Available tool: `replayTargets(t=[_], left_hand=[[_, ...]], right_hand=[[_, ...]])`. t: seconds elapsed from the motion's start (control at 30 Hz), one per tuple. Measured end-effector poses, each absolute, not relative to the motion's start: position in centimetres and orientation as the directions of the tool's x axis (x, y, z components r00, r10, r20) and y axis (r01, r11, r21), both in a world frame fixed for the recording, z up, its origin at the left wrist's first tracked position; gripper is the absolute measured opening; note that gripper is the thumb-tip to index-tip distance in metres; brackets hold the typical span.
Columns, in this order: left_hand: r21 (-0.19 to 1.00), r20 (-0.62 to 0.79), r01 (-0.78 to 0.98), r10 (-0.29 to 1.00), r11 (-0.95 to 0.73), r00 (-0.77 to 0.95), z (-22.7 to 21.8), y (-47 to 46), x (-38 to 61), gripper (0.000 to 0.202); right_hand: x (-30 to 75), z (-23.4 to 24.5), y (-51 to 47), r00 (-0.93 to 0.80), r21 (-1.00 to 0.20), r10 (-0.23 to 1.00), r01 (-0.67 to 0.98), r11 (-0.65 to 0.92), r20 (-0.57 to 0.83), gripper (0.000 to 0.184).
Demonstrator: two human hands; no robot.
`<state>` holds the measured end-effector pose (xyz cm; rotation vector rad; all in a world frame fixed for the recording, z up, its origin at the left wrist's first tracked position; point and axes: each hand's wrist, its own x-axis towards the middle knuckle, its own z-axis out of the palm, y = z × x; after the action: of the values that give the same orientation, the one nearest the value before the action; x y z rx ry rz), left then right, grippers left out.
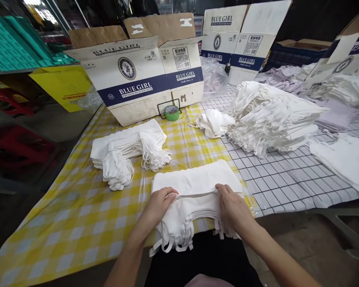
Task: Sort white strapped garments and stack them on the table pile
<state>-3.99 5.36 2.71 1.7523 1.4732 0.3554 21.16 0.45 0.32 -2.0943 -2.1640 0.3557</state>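
Note:
A stack of white strappy tops (197, 177) lies in front of me at the table's near edge, its straps hanging over the edge. My left hand (158, 205) is closed on the edge of the uppermost top, thumb and fingers pinching the cloth at its left. At the right side of the same top, my right hand (231, 205) pinches the fabric, its lower fingers partly hidden. Between the hands, the edge of the upper layer runs across the stack. Further back on the left sits another neat pile of white strappy tops (127, 141), with bunched straps facing me.
Blue Girl beer cartons (143, 79) stand at the back, with a roll of green tape (171, 113) before them. A large heap of white garments (275, 115) and a small crumpled one (214, 122) lie right. Flat white pieces (347, 159) rest near the right edge.

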Motion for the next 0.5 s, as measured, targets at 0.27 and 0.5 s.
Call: replayTargets(t=[0.27,0.5], left_hand=[[0.729,-0.3,0.684,0.906,0.015,0.299,1.1,6.8,-4.2,0.031],[0.738,-0.323,0.673,0.899,0.044,0.296,1.2,6.9,-4.3,0.03]], right_hand=[[22.7,0.5,2.3,-0.212,-0.386,0.977,0.904,0.184,-0.029,0.025],[23.6,1.2,3.6,-0.22,-0.622,0.975,0.763,0.174,0.002,0.019]])
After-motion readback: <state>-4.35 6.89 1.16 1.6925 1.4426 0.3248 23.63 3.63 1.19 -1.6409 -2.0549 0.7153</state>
